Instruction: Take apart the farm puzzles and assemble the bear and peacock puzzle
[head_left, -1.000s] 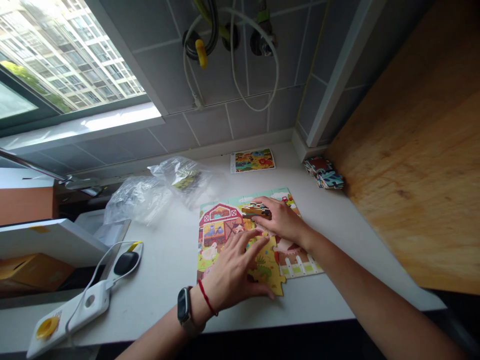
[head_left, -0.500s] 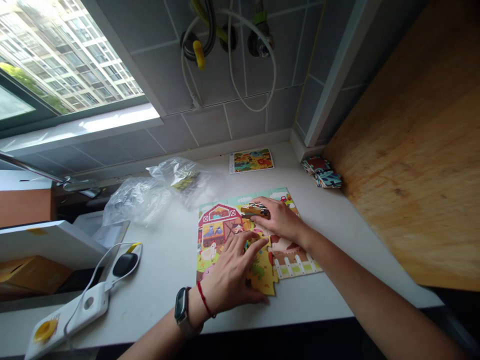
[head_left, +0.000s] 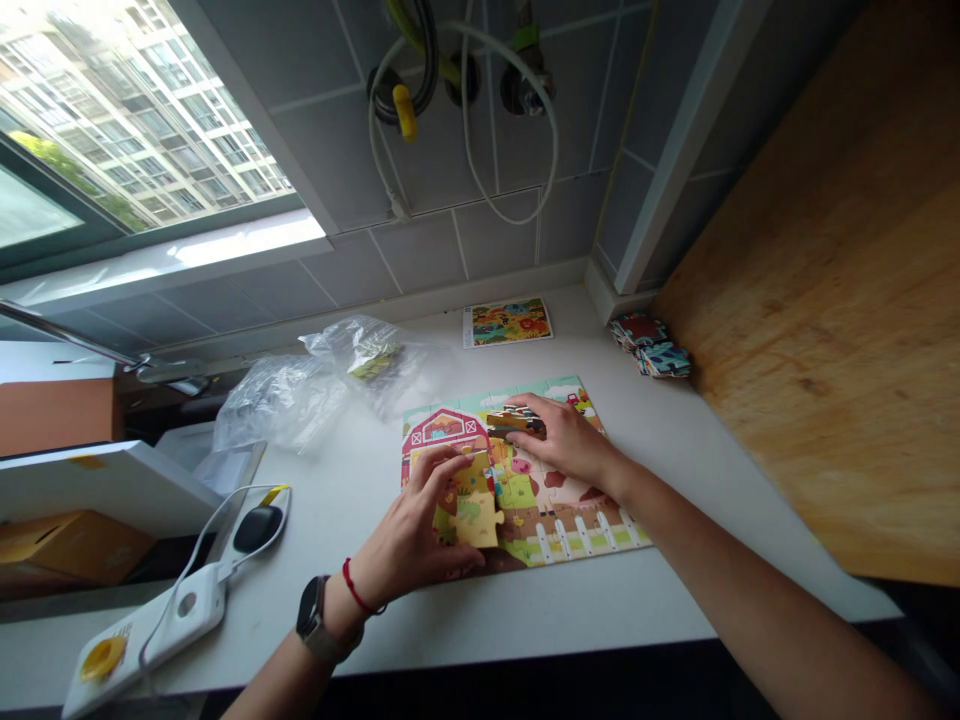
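Observation:
A farm jigsaw puzzle (head_left: 525, 495) lies on the white counter, showing a red barn, a cow and a white fence. Over its left part, my left hand (head_left: 416, 515) is closed on some joined yellow puzzle pieces (head_left: 478, 515), thumb at the lower edge and fingers at the upper one. My right hand (head_left: 566, 435) grips a small stack of puzzle pieces (head_left: 510, 422) above the upper middle of the puzzle. The faces of the stacked pieces are mostly hidden. A dark watch and a red string are on my left wrist.
Behind the puzzle lies a picture card (head_left: 510, 322). Another pile of puzzle pieces (head_left: 651, 345) rests by the wooden panel (head_left: 810, 330). Clear plastic bags (head_left: 300, 390) lie at the back left. A white power strip (head_left: 161, 635) with cables sits at the left.
My left hand has moved left across the puzzle with the yellow pieces, uncovering the cow's head and the lower middle. My right hand stays almost in place with its stack.

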